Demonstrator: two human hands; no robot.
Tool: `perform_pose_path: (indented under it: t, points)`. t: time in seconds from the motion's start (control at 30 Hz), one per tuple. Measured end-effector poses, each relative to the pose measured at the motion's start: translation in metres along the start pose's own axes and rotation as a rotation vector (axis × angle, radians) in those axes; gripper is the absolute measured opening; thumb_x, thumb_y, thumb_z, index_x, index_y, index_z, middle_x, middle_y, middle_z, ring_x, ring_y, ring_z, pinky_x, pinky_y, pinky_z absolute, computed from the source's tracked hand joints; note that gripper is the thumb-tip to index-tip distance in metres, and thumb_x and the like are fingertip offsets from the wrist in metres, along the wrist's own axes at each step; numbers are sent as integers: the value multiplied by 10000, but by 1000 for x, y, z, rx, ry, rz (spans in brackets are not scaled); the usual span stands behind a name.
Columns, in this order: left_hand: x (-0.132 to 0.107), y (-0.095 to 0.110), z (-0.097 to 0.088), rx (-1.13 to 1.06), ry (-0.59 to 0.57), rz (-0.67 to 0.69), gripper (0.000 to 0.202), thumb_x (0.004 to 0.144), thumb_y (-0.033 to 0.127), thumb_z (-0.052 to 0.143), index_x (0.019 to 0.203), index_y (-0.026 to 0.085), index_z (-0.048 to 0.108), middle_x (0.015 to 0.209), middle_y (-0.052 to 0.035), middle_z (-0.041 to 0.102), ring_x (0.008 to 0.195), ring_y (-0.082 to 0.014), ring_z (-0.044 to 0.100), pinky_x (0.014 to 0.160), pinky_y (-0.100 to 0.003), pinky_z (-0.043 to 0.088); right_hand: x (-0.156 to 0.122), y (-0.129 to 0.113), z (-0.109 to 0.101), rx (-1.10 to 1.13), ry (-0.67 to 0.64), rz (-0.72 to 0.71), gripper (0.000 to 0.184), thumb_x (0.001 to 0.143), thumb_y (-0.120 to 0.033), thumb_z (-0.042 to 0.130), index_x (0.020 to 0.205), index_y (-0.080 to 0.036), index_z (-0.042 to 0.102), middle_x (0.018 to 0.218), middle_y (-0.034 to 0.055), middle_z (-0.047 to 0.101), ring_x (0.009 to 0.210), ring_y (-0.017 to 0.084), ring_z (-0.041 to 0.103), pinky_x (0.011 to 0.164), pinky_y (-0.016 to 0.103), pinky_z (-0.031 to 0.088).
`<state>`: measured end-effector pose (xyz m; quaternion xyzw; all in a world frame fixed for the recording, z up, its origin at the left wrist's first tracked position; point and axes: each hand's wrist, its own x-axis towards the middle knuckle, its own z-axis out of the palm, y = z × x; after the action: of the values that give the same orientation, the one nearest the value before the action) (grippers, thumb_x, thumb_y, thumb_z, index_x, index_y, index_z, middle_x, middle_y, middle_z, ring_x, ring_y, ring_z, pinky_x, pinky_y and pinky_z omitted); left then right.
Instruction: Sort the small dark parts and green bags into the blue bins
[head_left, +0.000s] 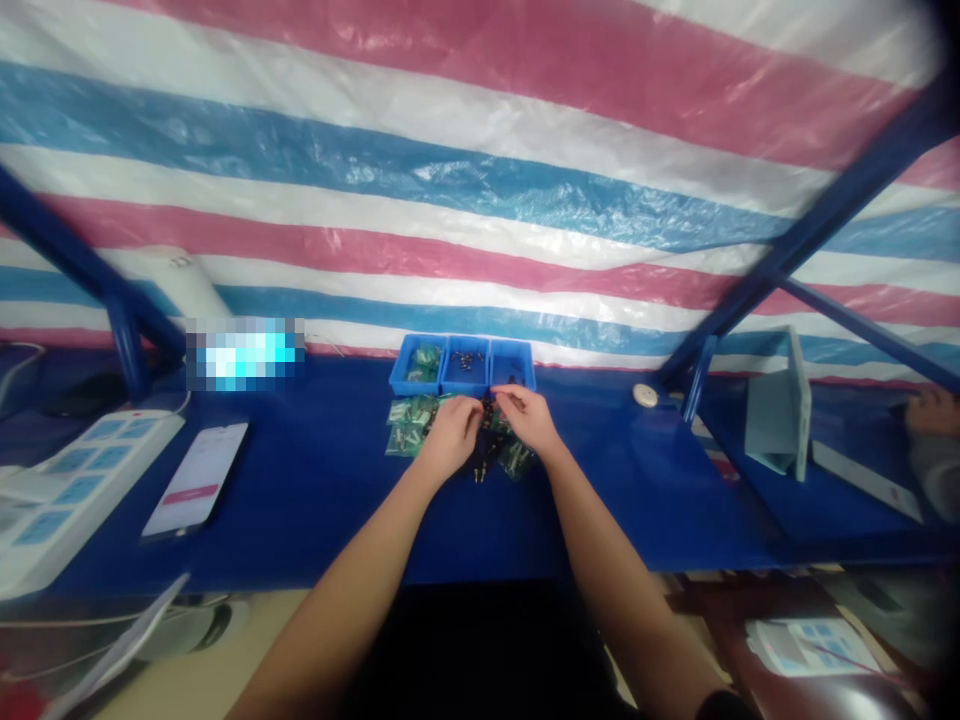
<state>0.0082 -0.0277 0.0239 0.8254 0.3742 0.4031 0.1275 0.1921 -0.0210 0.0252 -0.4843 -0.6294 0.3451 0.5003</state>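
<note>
My left hand (452,437) is over the blue table in front of the bins, its fingers curled to a pinch. Across a small gap, my right hand (531,418) also has thumb and fingers closed together. Whatever either pinch holds is too small to make out. Under and between them lie small dark and brass-coloured metal parts (480,470). Green-tinted plastic bags (407,428) of small parts lie left of my left hand, and another bag (517,458) rests below my right hand. Three joined blue bins (465,388) stand just beyond my fingers.
A lit phone (196,480) and a white power strip (90,480) are on the left. A round cream-coloured object (644,396) sits at the right near a blue metal post (700,378). Beyond it stands a tablet-like case (780,410); another person's hand (932,412) shows far right.
</note>
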Motion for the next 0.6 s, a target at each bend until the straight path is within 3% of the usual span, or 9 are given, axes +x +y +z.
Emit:
perform_pose_path:
  t: [0.13, 0.23, 0.4, 0.6]
  points:
    - [2, 1, -3, -73, 203, -54, 165, 948, 189, 453, 1062, 199, 571, 992, -68, 611, 931, -182, 588, 838, -339, 493, 1, -1, 5, 136, -90, 95, 373, 805, -451, 659, 1068, -191, 708, 883, 64, 729, 763, 188, 672, 712, 316, 543]
    - [2, 4, -4, -119, 288, -70, 190, 950, 206, 466, 1096, 206, 587, 997, -64, 618, 892, -167, 601, 791, -318, 512, -1, -4, 13, 176, -135, 99, 363, 785, -451, 679, 1035, -191, 722, 929, 69, 732, 784, 192, 672, 728, 320, 539]
    - [1, 9, -3, -185, 281, -72, 210, 951, 245, 485, 1104, 215, 625, 1016, -63, 631, 871, -153, 615, 741, -295, 528, -6, -15, 23, 237, -130, 65, 299, 790, -445, 673, 926, -188, 742, 800, 35, 715, 694, 161, 634, 679, 294, 513]
    - [-1, 13, -3, -231, 209, -104, 290, 971, 266, 439, 1191, 234, 626, 1028, -74, 605, 906, -160, 604, 798, -322, 526, -8, -20, 25, 376, -172, 204, 289, 770, -461, 690, 856, -188, 729, 764, 15, 690, 657, 134, 596, 623, 256, 472]
